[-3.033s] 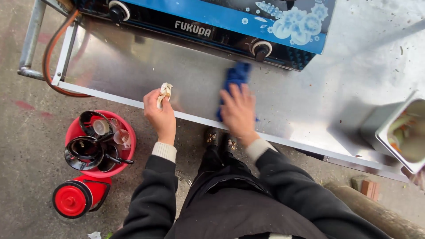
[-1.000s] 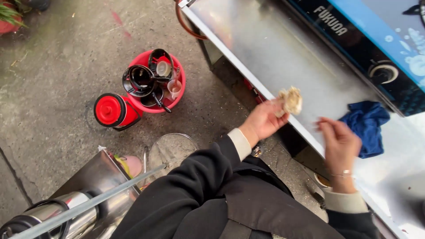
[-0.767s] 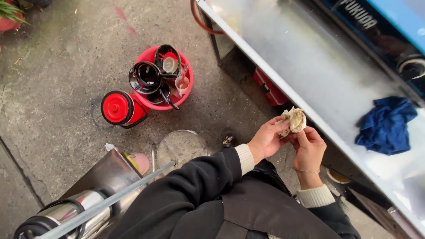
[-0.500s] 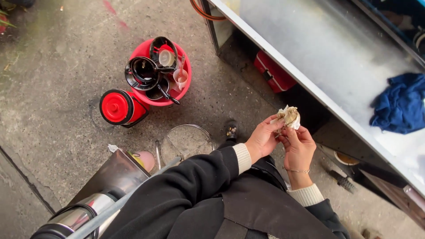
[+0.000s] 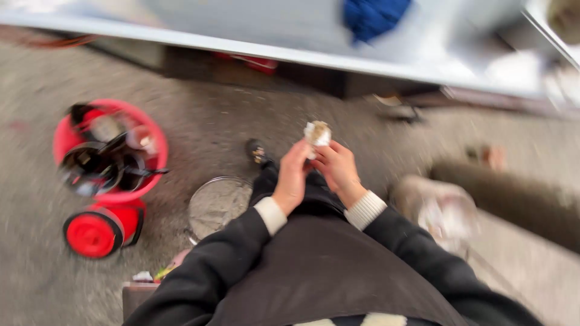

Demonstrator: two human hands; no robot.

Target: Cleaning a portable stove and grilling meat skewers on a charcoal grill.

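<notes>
Crumpled whitish wad, soft and lumpy, pinched from both sides above the lap: left hand and right hand closed on it at the fingertips. Stands roughly upright, long axis pointing toward the smooth metal table. Blue cloth bunched there. Round red plastic bucket on rough concrete.

Soft even daylight, heavy motion blur esp. edges, no glare.

One blurred head view looks steeply down, seemingly close, past the table edge
</notes>
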